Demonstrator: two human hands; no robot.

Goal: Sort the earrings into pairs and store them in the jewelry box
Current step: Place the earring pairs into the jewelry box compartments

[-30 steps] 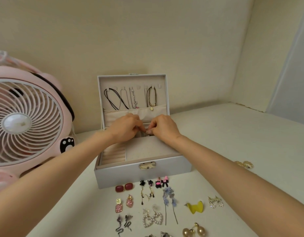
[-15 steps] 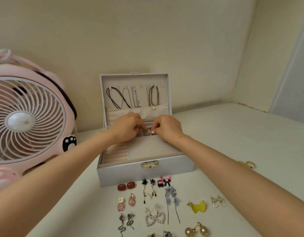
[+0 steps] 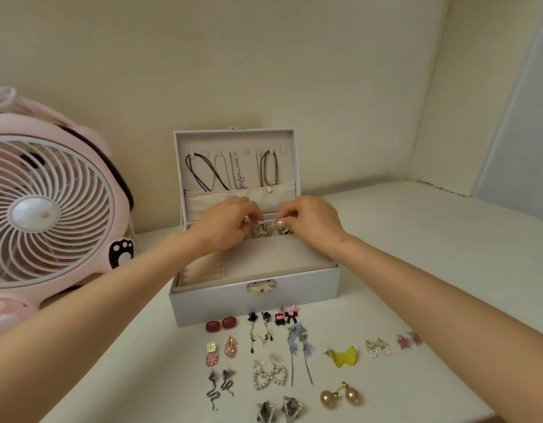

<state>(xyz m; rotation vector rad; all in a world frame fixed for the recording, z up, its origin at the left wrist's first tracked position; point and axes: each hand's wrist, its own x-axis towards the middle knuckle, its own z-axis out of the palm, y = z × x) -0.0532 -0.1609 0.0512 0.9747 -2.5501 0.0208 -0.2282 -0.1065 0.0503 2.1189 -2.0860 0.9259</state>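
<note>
The grey jewelry box [image 3: 294, 288] stands open in the middle of the white table. Both hands hover over its rear compartment. There a pair of gold earrings [image 3: 271, 230] shows between the fingertips. My left hand [image 3: 224, 224] curls its fingers onto the left earring, and my right hand [image 3: 310, 221] pinches the right one. In front of the box several earring pairs lie in rows: red squares [image 3: 220, 324], black flower drops [image 3: 259, 329], pink-black bows [image 3: 286, 315], blue flowers [image 3: 299, 343], pearl hearts [image 3: 269, 375] and gold balls [image 3: 340, 396].
A pink desk fan [image 3: 44, 209] stands close to the box's left side. Several necklaces [image 3: 233, 172] hang inside the raised lid. Walls close in behind and to the right. More pairs lie near my right forearm: yellow butterflies [image 3: 343, 357], crystal drops [image 3: 377, 349], pink stars [image 3: 409, 340].
My hands have drawn slightly apart over the rear compartment, so the gold earrings between them now show. The view has shifted a little.
</note>
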